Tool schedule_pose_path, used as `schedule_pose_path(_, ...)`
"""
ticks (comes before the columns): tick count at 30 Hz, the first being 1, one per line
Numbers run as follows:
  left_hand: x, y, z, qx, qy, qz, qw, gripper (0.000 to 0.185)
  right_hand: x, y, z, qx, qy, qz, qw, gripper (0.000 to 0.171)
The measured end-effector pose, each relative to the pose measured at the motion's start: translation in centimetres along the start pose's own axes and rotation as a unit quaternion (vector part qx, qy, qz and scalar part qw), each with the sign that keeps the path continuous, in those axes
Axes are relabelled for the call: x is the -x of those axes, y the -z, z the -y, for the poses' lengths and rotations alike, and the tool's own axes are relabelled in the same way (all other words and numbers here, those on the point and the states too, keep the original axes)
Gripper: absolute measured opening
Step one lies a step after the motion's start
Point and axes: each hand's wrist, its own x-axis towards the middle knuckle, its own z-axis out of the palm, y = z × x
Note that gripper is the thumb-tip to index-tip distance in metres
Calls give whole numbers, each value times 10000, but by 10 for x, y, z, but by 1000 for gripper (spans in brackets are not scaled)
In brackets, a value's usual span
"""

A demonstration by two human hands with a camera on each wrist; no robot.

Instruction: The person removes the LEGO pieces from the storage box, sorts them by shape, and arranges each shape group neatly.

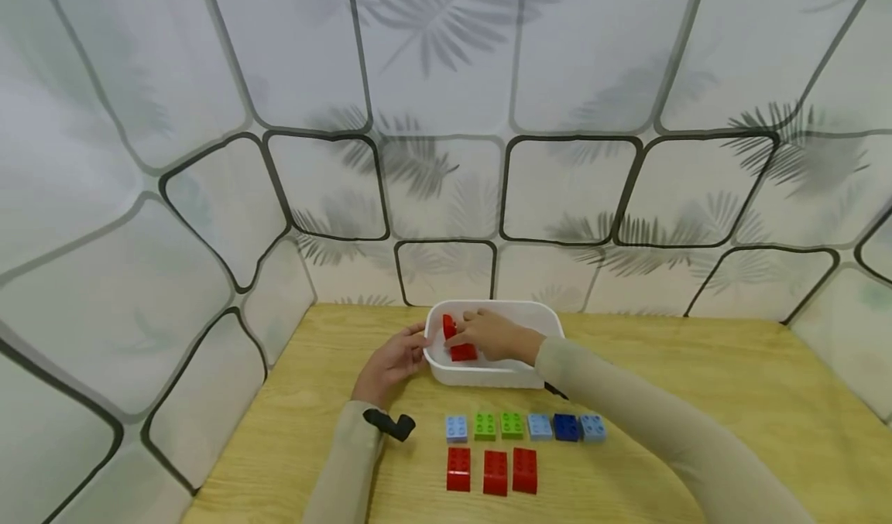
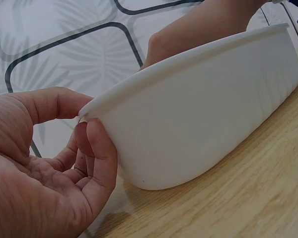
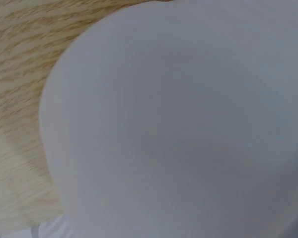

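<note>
A white plastic bin stands near the back of the table. My left hand grips its left end, and in the left wrist view the fingers curl against the outer wall just under the rim. My right hand reaches down inside the bin with its fingers at the red toy bricks. One red brick stands upright by the fingertips, and another red brick lies below the hand. Whether the fingers pinch a brick I cannot tell. White bin wall fills most of the right wrist view, hiding the right hand.
In front of the bin runs a row of bricks: light blue, lime green, and dark blue among them. Closer to me lie 3 red bricks with curved tops. A patterned curtain borders the wooden table.
</note>
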Motion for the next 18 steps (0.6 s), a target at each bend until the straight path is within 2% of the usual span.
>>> schedule_pose_path(5,-1,0,1,-4,6,-163,9999,57,2,2,1,-158,-126,64,9998,46)
schedule_pose_path(10,-1,0,1,52,37,-161,9999,56,3,4,0,-248,-258,199,9992,43)
schedule_pose_path(18,-4,-1,2,38,70,-273,9996,55,6,1,-3,32,-343,99,9994,39)
